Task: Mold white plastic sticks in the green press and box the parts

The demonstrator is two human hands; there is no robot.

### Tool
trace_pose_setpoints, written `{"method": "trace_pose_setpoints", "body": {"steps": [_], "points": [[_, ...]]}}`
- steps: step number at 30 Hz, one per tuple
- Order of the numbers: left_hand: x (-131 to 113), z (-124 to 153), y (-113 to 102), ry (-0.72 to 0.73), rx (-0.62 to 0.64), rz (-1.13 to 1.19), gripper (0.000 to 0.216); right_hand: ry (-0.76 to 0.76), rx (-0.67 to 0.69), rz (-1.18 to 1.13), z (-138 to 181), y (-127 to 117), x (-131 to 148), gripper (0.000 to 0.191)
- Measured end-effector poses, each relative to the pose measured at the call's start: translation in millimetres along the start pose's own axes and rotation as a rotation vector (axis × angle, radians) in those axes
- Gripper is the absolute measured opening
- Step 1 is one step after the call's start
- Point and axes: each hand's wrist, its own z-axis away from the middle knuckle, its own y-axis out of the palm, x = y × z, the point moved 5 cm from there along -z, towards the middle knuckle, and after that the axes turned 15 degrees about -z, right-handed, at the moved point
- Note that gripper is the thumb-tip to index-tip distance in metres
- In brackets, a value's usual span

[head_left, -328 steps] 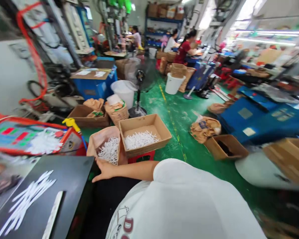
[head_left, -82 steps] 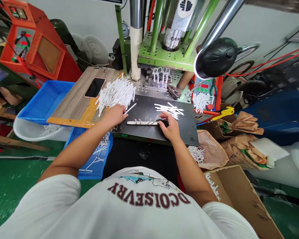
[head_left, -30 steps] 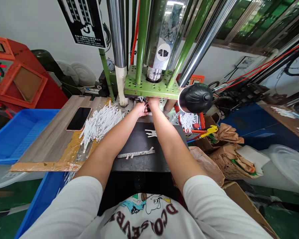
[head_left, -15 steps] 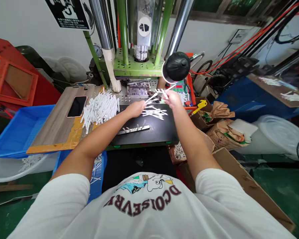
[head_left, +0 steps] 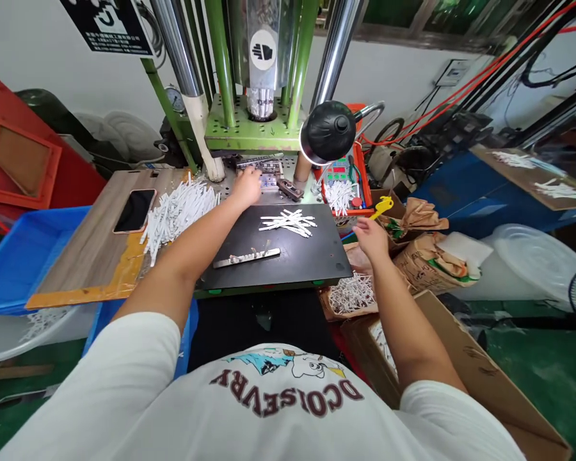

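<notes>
My left hand point(head_left: 248, 187) is stretched out to the metal mould block point(head_left: 270, 181) on the press bed, its fingers apart at the block's left side and partly covering it. My right hand point(head_left: 372, 239) hangs past the right edge of the black plate point(head_left: 312, 256), above a bag of small white pieces point(head_left: 351, 293). Its fingers are loosely bent and nothing shows in them. Between my arms, a small heap of white strips point(head_left: 290, 222) lies on the plate. Nearer me rests a narrow metal bar point(head_left: 247, 257) with small upright pins or tabs.
A large pile of white strips point(head_left: 182, 208) and a phone point(head_left: 135, 210) lie on the wooden board at left. A black lamp point(head_left: 328, 132) overhangs the bed's right side. Behind my right hand are a red crate point(head_left: 362, 153) and a yellow-handled tool point(head_left: 383, 206).
My hands have parted: the left went forward to the mould, the right moved out to the right and down. The white pieces they held are gone from them. The view shifted slightly.
</notes>
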Motion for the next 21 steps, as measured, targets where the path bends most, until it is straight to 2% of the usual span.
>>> {"method": "trace_pose_setpoints", "body": {"steps": [3, 6, 8, 9, 11, 14, 17, 19, 21], "points": [[30.3, -41.3, -3.1, -0.164, -0.052, 0.072, 0.052, -0.262, 0.225, -0.152, 2.5, 65.3, 65.2, 0.033], [45.6, -70.0, 0.4, -0.266, 0.022, 0.068, 0.042, -0.526, 0.605, -0.147, 45.4, 116.3, 118.1, 0.044], [49.3, -76.7, 3.0, -0.275, 0.047, 0.084, 0.035, -0.647, 0.893, -0.096, 84.7, 136.9, 132.1, 0.053], [50.4, -76.1, 3.6, -0.262, 0.037, 0.095, 0.033, -0.676, 0.997, -0.051, 101.7, 143.6, 132.5, 0.054], [53.8, -66.8, 3.5, -0.216, -0.016, 0.108, 0.033, -0.688, 1.067, 0.055, 123.7, 153.0, 125.5, 0.052], [68.3, -32.7, 1.2, -0.140, -0.115, 0.128, 0.035, -0.708, 1.034, 0.172, 136.0, 164.8, 110.5, 0.032], [95.1, 25.5, -5.3, -0.066, -0.173, 0.166, 0.036, -0.780, 0.997, 0.187, 136.3, 164.6, 102.1, 0.024], [115.5, 76.7, -14.7, -0.026, -0.201, 0.188, 0.037, -0.836, 0.949, 0.153, 129.5, 148.6, 100.3, 0.026], [132.7, 131.7, -25.7, -0.019, -0.207, 0.187, 0.039, -0.879, 0.878, 0.123, 115.5, 120.5, 98.3, 0.027]]}}
